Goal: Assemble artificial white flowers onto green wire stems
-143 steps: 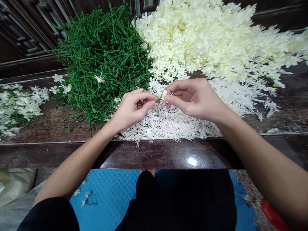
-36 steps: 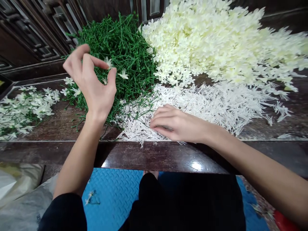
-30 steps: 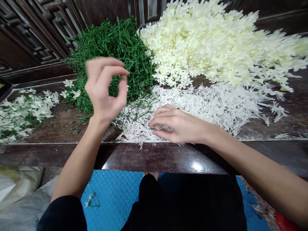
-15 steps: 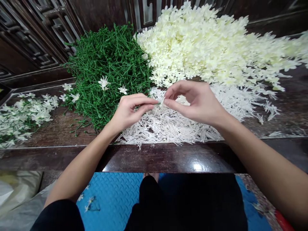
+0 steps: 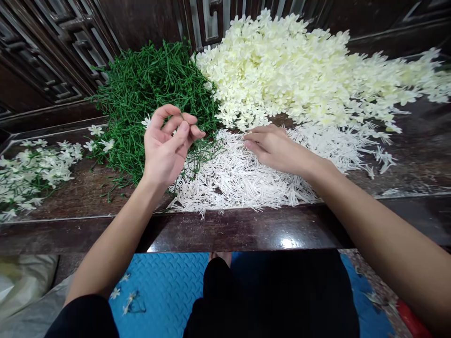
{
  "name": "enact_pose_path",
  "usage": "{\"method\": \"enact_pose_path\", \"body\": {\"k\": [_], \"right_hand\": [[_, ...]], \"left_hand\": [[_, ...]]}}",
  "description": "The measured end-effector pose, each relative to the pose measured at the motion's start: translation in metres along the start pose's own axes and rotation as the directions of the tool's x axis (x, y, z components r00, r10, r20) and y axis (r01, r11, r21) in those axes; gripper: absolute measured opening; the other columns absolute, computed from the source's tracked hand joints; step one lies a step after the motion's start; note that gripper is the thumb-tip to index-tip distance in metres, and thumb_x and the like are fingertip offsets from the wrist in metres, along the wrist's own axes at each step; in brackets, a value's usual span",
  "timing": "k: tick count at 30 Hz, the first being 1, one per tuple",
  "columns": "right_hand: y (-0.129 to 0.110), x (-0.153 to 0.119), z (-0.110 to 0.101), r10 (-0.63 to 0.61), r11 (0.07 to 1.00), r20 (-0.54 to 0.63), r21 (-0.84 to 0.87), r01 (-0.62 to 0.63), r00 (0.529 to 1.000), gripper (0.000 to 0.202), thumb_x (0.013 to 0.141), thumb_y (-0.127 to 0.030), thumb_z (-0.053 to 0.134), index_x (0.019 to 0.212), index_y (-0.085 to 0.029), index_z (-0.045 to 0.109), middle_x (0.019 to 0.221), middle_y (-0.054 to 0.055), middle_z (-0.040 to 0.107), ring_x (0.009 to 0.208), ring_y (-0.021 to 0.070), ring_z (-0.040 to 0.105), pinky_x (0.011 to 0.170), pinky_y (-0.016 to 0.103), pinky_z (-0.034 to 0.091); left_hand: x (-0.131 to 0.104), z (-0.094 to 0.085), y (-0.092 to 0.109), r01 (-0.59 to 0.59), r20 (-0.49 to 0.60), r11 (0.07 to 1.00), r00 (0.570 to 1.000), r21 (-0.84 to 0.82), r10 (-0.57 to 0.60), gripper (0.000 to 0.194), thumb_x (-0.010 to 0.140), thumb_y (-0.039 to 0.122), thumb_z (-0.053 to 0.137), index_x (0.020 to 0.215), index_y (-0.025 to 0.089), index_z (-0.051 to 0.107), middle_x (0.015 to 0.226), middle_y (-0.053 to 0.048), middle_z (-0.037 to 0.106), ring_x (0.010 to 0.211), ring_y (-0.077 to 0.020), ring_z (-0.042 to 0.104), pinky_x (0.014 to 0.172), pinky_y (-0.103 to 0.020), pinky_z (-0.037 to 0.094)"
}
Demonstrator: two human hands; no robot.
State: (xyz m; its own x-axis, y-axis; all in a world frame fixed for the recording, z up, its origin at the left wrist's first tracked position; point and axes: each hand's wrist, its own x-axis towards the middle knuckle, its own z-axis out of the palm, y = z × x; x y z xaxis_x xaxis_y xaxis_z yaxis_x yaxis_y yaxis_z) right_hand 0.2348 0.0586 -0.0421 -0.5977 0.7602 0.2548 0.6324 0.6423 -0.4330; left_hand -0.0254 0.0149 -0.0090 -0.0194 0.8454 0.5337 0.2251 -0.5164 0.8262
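Observation:
My left hand (image 5: pixel 167 148) is raised palm-up in front of the heap of green plastic stems (image 5: pixel 141 80). Its thumb and fingertips pinch a thin green stem (image 5: pixel 182 115). More green stems show just below those fingers, over the edge of the white pile; I cannot tell whether they hang from the hand. My right hand (image 5: pixel 273 148) reaches palm-down to the pile of white artificial stamens (image 5: pixel 232 183). Its fingers are drawn together at the pile's upper part, and what is between them is too small to make out.
Cream artificial blossoms (image 5: pixel 282 70) are heaped behind the stamens. Assembled white flowers on stems (image 5: pixel 35 164) lie at the left of the dark wooden bench (image 5: pixel 225 230). Carved wood panels (image 5: pixel 52 47) rise behind. A few flowers (image 5: pixel 130 300) lie on the blue mat (image 5: pixel 169 291) below.
My hands have moved apart from where they met over the stamens. The left went up and left and turned palm-up; the right lowered onto the stamen pile.

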Motion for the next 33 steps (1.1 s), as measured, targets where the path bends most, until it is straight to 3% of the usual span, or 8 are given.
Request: {"method": "enact_pose_path", "body": {"k": [4, 8, 11, 15, 22, 25, 28, 33], "right_hand": [[-0.010, 0.002, -0.007, 0.103, 0.991, -0.166, 0.104, -0.086, 0.981, 0.021, 0.091, -0.025, 0.057, 0.101, -0.020, 0.074, 0.107, 0.011, 0.073, 0.112, 0.0340, 0.065, 0.101, 0.068, 0.048], [-0.024, 0.003, -0.016, 0.217, 0.918, -0.209, 0.377, -0.126, 0.953, 0.011, 0.087, -0.021, 0.060, 0.088, -0.023, 0.071, 0.102, 0.006, 0.075, 0.095, 0.0265, 0.072, 0.090, 0.055, 0.060], [-0.030, 0.002, -0.020, 0.200, 0.821, -0.151, 0.565, -0.081, 0.968, 0.007, 0.086, -0.023, 0.063, 0.093, -0.022, 0.065, 0.094, 0.005, 0.074, 0.090, 0.0232, 0.073, 0.084, 0.045, 0.062], [-0.036, 0.000, -0.021, 0.106, 0.693, -0.011, 0.718, -0.066, 0.994, 0.019, 0.087, -0.027, 0.063, 0.102, -0.022, 0.053, 0.078, -0.001, 0.073, 0.079, 0.0198, 0.073, 0.072, 0.037, 0.061], [-0.046, -0.002, -0.014, -0.047, 0.609, 0.174, 0.785, -0.110, 0.984, 0.036, 0.085, -0.039, 0.070, 0.106, -0.024, 0.046, 0.075, -0.002, 0.072, 0.074, 0.0201, 0.074, 0.069, 0.036, 0.058], [-0.048, -0.003, -0.014, 0.008, 0.626, 0.142, 0.771, -0.116, 0.990, 0.038, 0.084, -0.043, 0.071, 0.105, -0.024, 0.046, 0.073, -0.003, 0.071, 0.069, 0.0192, 0.072, 0.062, 0.033, 0.056], [-0.045, -0.003, -0.019, 0.035, 0.769, 0.108, 0.632, -0.096, 0.994, 0.030, 0.082, -0.041, 0.072, 0.099, -0.022, 0.055, 0.073, 0.000, 0.072, 0.067, 0.0189, 0.070, 0.056, 0.031, 0.052], [-0.033, -0.003, -0.026, -0.076, 0.934, 0.233, 0.356, -0.013, 0.970, 0.019, 0.075, -0.040, 0.077, 0.080, -0.023, 0.069, 0.076, 0.001, 0.074, 0.067, 0.0198, 0.069, 0.061, 0.036, 0.056]], "left_hand": [[0.003, -0.003, 0.008, -0.054, -0.091, 0.999, 0.994, -0.007, 0.053, 0.027, 0.087, 0.044, 0.069, 0.106, 0.034, 0.053, 0.102, -0.001, 0.071, 0.089, -0.0158, 0.070, 0.081, -0.032, 0.061], [-0.003, 0.006, 0.012, 0.010, 0.052, 1.000, 0.999, 0.017, -0.011, 0.018, 0.088, 0.038, 0.067, 0.102, 0.028, 0.060, 0.096, -0.005, 0.071, 0.080, -0.0156, 0.068, 0.069, -0.030, 0.060], [-0.011, 0.018, 0.013, 0.049, 0.206, 0.998, 0.977, 0.029, -0.054, 0.015, 0.084, 0.029, 0.070, 0.095, 0.020, 0.067, 0.097, -0.007, 0.072, 0.085, -0.0150, 0.068, 0.077, -0.029, 0.059], [-0.019, 0.029, 0.010, 0.093, 0.226, 0.995, 0.969, 0.030, -0.098, 0.022, 0.080, 0.024, 0.074, 0.100, 0.015, 0.071, 0.100, -0.008, 0.073, 0.088, -0.0144, 0.068, 0.080, -0.027, 0.058], [-0.025, 0.033, 0.004, 0.104, 0.311, 0.995, 0.946, -0.010, -0.096, 0.024, 0.079, 0.029, 0.077, 0.099, 0.018, 0.075, 0.093, -0.007, 0.074, 0.082, -0.0149, 0.068, 0.075, -0.028, 0.058], [-0.026, 0.035, 0.007, 0.098, 0.281, 0.995, 0.956, -0.019, -0.089, 0.019, 0.079, 0.033, 0.077, 0.091, 0.018, 0.075, 0.089, -0.005, 0.075, 0.078, -0.0145, 0.067, 0.072, -0.028, 0.058], [-0.025, 0.035, 0.009, 0.098, 0.248, 0.995, 0.964, -0.012, -0.092, 0.018, 0.077, 0.033, 0.078, 0.086, 0.018, 0.075, 0.085, -0.004, 0.075, 0.077, -0.0138, 0.067, 0.072, -0.027, 0.057], [-0.022, 0.033, 0.008, 0.136, 0.194, 0.990, 0.971, 0.038, -0.140, 0.018, 0.072, 0.026, 0.080, 0.085, 0.015, 0.073, 0.078, -0.002, 0.073, 0.070, -0.0115, 0.065, 0.068, -0.025, 0.056]]}}
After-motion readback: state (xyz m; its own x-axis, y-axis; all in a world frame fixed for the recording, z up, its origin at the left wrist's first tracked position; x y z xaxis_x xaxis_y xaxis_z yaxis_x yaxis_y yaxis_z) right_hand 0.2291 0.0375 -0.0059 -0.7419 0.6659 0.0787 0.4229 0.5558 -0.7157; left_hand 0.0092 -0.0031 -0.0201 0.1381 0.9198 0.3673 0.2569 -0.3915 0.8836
